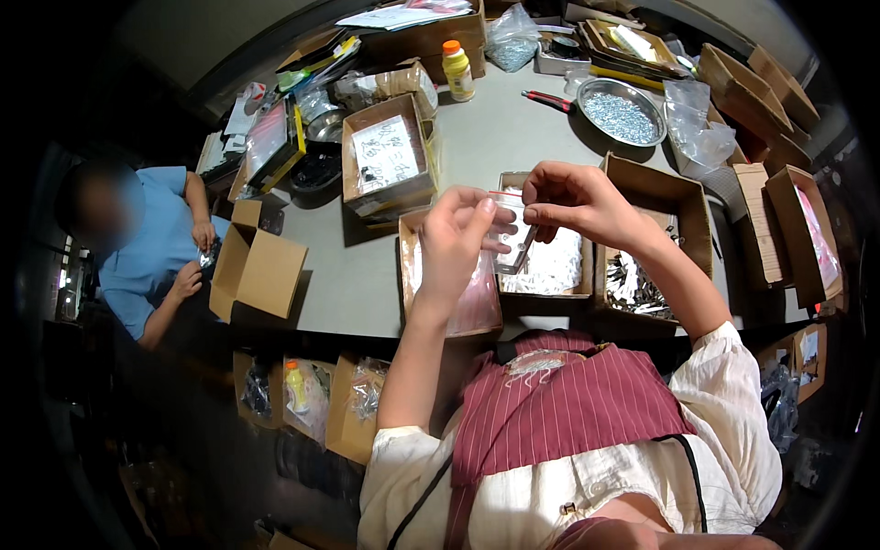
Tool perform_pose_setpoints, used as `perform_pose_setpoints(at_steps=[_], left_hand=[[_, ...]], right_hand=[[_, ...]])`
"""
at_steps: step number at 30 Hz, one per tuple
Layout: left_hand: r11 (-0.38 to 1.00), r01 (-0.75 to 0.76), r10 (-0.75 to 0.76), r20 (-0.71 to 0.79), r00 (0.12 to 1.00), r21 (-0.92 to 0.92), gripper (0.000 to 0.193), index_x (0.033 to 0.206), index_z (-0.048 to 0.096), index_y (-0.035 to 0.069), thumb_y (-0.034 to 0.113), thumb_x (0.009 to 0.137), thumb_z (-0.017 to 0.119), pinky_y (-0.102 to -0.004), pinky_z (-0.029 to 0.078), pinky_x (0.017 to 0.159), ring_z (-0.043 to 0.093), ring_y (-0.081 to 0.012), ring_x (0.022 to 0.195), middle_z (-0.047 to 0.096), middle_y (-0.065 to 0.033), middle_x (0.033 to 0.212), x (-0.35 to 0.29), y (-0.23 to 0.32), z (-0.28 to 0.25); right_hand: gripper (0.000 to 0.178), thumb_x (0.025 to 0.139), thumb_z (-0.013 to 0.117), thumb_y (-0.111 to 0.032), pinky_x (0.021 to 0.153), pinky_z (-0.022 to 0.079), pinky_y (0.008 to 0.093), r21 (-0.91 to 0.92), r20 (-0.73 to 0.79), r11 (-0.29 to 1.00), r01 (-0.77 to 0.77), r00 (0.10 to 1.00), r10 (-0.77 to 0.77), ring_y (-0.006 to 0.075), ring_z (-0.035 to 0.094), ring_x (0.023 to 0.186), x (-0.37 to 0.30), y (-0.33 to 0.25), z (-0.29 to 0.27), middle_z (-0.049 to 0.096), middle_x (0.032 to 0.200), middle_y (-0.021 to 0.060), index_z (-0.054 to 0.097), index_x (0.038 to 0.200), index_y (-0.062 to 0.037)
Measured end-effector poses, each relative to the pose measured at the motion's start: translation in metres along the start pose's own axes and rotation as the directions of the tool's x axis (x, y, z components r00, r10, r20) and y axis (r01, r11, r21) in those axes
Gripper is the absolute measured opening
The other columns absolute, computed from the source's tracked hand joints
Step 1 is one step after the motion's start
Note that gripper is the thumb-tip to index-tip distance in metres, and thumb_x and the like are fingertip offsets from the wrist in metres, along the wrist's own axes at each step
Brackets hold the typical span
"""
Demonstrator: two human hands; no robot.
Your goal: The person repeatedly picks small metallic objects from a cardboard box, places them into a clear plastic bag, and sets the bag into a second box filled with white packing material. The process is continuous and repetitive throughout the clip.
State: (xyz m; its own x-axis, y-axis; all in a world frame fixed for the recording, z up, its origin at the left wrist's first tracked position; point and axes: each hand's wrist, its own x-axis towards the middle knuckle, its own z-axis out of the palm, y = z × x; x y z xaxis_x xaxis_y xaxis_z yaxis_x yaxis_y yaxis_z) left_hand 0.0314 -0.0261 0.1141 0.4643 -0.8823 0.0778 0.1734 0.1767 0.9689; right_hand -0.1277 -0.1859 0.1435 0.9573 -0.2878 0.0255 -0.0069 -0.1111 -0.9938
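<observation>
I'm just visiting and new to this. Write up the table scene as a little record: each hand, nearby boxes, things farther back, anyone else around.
Left hand: holds a small clear bag with a red top edge
Right hand: fingertips at the bag's upper right; grip unclear
Left box: clear and reddish bags
Middle box: white pieces
Right box: dark and white pieces
Farther back: yellow bottle, metal bowl of small silvery pieces
Other person: blue shirt, beside an open carton
</observation>
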Motion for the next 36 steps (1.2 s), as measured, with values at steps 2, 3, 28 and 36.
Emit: perform_pose_setpoints(at_steps=[2, 3, 28, 36], left_hand=[[0.990, -0.070, 0.073, -0.019, 0.997, 0.119, 0.015, 0.107, 0.061, -0.004, 0.010, 0.102, 0.058, -0.0276, 0.060, 0.063, 0.075, -0.0208, 0.082, 0.074, -0.0164, 0.094, -0.006, -0.001, -0.010], [0.978, -0.104, 0.110, -0.025, 0.994, 0.178, 0.013, 0.106, 0.061, -0.004, 0.008, 0.102, 0.058, -0.0266, 0.059, 0.062, 0.075, -0.0202, 0.081, 0.074, -0.0156, 0.092, -0.009, -0.001, -0.014], [0.583, 0.582, 0.210, -0.797, 0.567, 0.567, 0.014, 0.109, 0.067, 0.001, 0.010, 0.098, 0.062, -0.0387, 0.055, 0.079, 0.072, -0.0270, 0.085, 0.075, -0.0139, 0.091, -0.260, -0.137, -0.270], [0.602, 0.288, 0.290, -0.540, 0.790, 0.745, 0.029, 0.121, 0.065, -0.002, 0.008, 0.093, 0.067, -0.0383, 0.056, 0.087, 0.068, -0.0313, 0.105, 0.068, -0.0186, 0.117, -0.178, -0.095, -0.200]], right_hand=[[0.023, 0.095, 0.070, -0.009, 0.070, 0.056, 0.0290, -0.083, -0.031, 0.996, 0.043, 0.998, -0.045, 0.0114, 0.066, 0.078, 0.005, -0.001, 0.014, 0.068, 0.088, 0.0074, 0.059, 0.110, 0.0034], [0.024, 0.093, 0.071, -0.009, 0.070, 0.055, 0.0295, -0.126, -0.046, 0.990, 0.063, 0.997, -0.070, 0.0118, 0.065, 0.078, 0.008, -0.001, 0.019, 0.068, 0.088, 0.0077, 0.059, 0.110, 0.0033], [0.031, 0.082, 0.069, -0.018, 0.079, 0.055, 0.0506, -0.854, 0.375, 0.343, 0.391, 0.920, -0.117, 0.0431, 0.068, 0.092, 0.104, 0.213, 0.140, 0.066, 0.094, 0.0247, 0.059, 0.104, 0.0024], [0.035, 0.079, 0.062, 0.002, 0.086, 0.056, 0.0433, -0.540, 0.295, 0.834, 0.113, 0.953, 0.062, 0.0367, 0.072, 0.098, 0.105, 0.129, 0.095, 0.074, 0.101, 0.0213, 0.073, 0.111, -0.0023]])
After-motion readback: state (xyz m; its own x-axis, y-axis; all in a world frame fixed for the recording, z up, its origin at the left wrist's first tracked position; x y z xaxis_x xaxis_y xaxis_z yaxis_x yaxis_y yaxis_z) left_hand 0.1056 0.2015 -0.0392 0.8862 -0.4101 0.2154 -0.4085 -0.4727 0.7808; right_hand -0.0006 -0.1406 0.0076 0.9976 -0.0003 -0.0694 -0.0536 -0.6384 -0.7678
